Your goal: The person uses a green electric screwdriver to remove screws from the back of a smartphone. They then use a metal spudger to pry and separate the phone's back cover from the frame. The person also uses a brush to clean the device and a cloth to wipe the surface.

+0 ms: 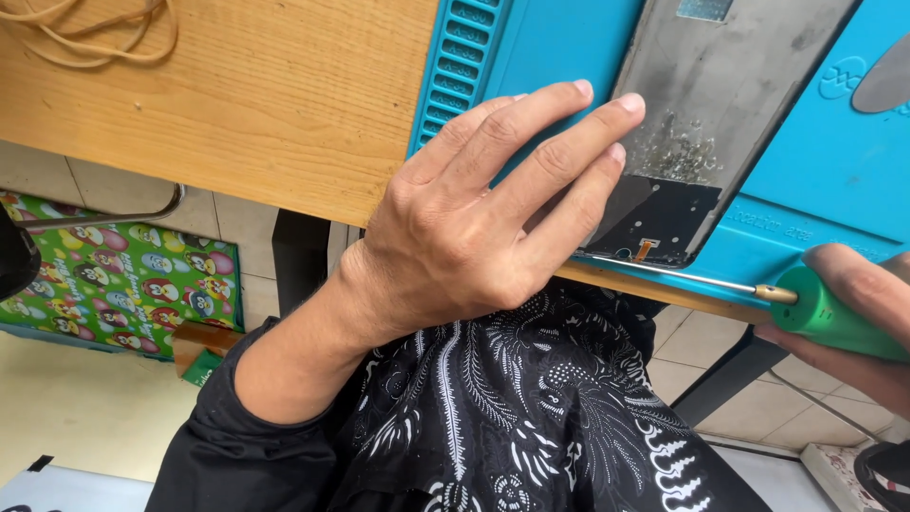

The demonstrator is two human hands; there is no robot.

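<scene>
My left hand [474,228] lies flat, fingers spread, pinning the phone back panel [720,104] on the blue mat [569,38] at the table [237,104] edge, pressing not gripping. Panel looks thin, stiff, prob fragile w/ flex cable near the bottom edge, so I bear on its rim. Right hand [858,322] is wrapped round the green-handled screwdriver [815,308], tip at the panel's lower edge.

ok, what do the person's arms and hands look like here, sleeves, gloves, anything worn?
Both hands are bare: no gloves, rings or watch in view. The left hand shows in full, with a black long sleeve pushed up the forearm. The right hand is cut off by the frame edge, so its sleeve cannot be seen. Below them is a black garment with a white leaf-and-flower print.
</scene>
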